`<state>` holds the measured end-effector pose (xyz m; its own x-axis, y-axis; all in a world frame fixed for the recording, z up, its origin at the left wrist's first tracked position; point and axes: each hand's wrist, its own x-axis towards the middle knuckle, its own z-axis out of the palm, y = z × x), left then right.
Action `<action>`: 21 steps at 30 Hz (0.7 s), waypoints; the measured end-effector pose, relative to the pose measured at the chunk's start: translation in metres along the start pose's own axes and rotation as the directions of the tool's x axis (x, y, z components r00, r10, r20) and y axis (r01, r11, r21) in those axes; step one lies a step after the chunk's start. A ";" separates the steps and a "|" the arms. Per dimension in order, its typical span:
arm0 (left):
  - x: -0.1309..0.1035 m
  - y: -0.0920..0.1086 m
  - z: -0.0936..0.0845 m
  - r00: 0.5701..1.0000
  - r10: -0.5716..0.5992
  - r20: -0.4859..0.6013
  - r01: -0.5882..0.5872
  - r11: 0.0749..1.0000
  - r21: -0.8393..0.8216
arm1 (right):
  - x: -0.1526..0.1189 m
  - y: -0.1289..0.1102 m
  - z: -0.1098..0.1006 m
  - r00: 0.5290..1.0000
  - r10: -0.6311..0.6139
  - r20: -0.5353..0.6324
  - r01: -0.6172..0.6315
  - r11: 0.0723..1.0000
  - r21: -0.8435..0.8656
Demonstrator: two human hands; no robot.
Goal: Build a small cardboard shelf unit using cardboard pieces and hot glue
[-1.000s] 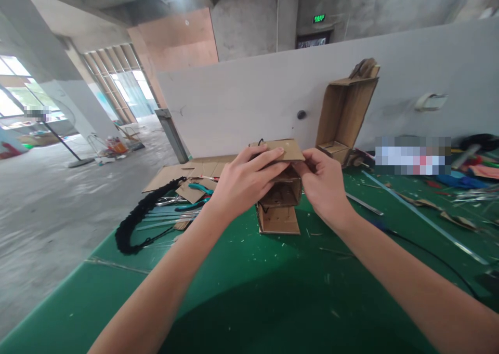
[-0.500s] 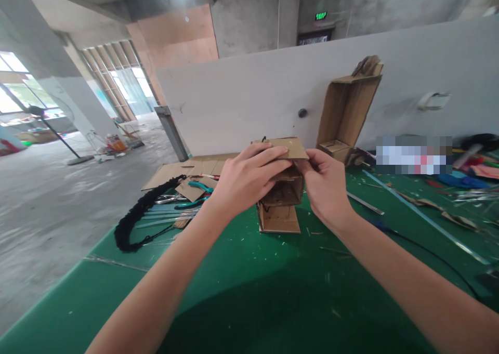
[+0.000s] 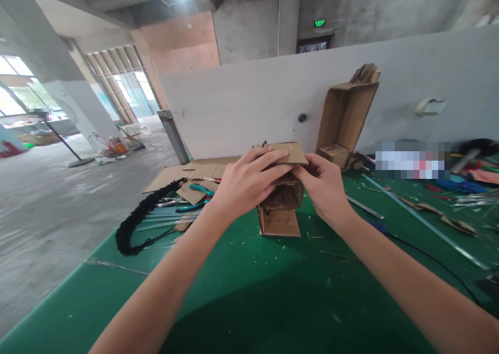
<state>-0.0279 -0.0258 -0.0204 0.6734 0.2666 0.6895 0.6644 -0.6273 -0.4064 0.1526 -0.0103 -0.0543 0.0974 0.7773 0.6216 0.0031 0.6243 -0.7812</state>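
Observation:
Upright on the green table stands a small tiered cardboard structure [image 3: 279, 223] with open compartments and black cord poking out at its top and lower left side. My left hand [image 3: 245, 185] is closed over its upper left part, with fingers lying across the flat cardboard top [image 3: 295, 154]. At the right front corner of that top, my right hand [image 3: 325, 185] is closed, thumb and index finger pinching at its edge. The thumb tip lies just under the top panel. Whether anything small sits between those fingers is hidden.
Left of the structure lie teal-handled pliers [image 3: 200, 189], flat cardboard pieces, clear strips and a fuzzy black band [image 3: 130, 226]. A taller open cardboard box [image 3: 343, 117] stands behind on the right, before a white partition [image 3: 234, 104]. A black cable [image 3: 432, 252] crosses the right side.
My right thumb has moved a little left beneath the edge of the top panel. My left hand keeps its hold, and the whole view has tilted slightly.

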 end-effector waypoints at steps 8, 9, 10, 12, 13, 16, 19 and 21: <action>0.000 -0.001 0.000 1.000 0.010 0.001 -0.010 1.000 0.006 | 0.005 -0.008 -0.003 0.999 0.001 0.049 0.005 0.994 -0.108; 0.000 -0.001 0.001 1.000 0.007 -0.001 -0.007 1.000 0.005 | 0.005 -0.009 -0.003 0.999 -0.001 0.051 0.008 0.991 -0.135; -0.001 -0.001 0.001 1.000 0.005 -0.004 -0.005 1.000 0.004 | 0.006 -0.011 -0.004 0.999 -0.002 0.054 0.011 0.986 -0.165; -0.001 -0.001 0.001 1.000 0.003 -0.009 -0.003 1.000 0.006 | 0.006 -0.013 -0.005 0.998 -0.003 0.059 0.015 0.977 -0.212; -0.001 -0.001 0.001 1.000 0.003 -0.010 -0.003 1.000 0.008 | 0.007 -0.014 -0.006 0.998 -0.004 0.064 0.019 0.973 -0.229; -0.001 -0.001 0.001 1.000 0.002 -0.005 -0.002 1.000 0.012 | 0.008 -0.014 -0.008 0.996 -0.004 0.084 0.025 0.968 -0.248; -0.001 0.000 0.000 1.000 -0.010 0.013 0.010 1.000 0.002 | 0.008 -0.012 -0.008 0.997 -0.013 0.082 0.032 0.970 -0.241; 0.000 0.002 -0.003 0.999 -0.024 0.025 0.024 1.000 -0.004 | 0.007 -0.010 -0.007 0.998 -0.030 0.064 0.044 0.972 -0.232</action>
<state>-0.0276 -0.0288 -0.0196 0.6655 0.2996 0.6837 0.6790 -0.6234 -0.3877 0.1606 -0.0115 -0.0420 0.0334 0.7618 0.6470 0.2383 0.6226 -0.7454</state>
